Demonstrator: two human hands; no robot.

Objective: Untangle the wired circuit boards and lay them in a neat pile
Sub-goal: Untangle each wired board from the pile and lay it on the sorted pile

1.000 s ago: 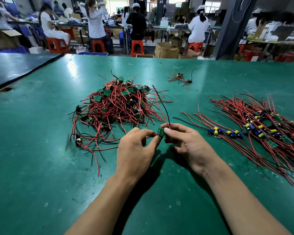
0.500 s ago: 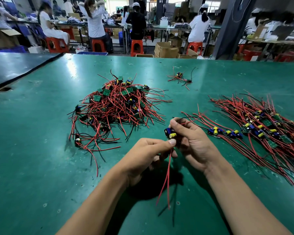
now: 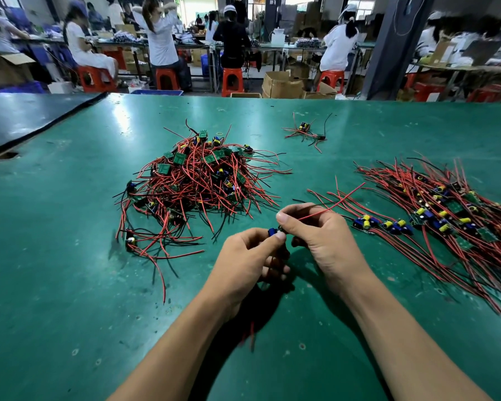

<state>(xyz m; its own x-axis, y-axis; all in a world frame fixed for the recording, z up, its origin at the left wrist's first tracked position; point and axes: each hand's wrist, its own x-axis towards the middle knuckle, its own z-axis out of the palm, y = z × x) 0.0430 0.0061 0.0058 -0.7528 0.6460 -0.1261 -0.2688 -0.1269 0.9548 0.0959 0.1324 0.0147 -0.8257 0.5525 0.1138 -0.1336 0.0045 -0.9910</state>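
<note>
A tangled heap of small green circuit boards with red and black wires (image 3: 197,183) lies on the green table (image 3: 55,270) left of centre. To the right, the sorted boards (image 3: 434,215) lie side by side with their wires combed out. Between the two, my left hand (image 3: 243,264) and my right hand (image 3: 321,238) together pinch one small board (image 3: 274,232) with a blue part. My right hand also holds its red wire (image 3: 336,202), which runs up and to the right. More of its red wires hang blurred below my left hand.
A small separate knot of wired boards (image 3: 304,131) lies further back on the table. A dark mat (image 3: 26,117) covers the neighbouring table at far left. Beyond the far edge, several people sit on red stools (image 3: 232,81) among cardboard boxes (image 3: 281,83).
The board has been pulled clear of the heap and turned between both hands. Its red wires, which hung straight down half a second ago, now partly stretch up to the right from my right hand.
</note>
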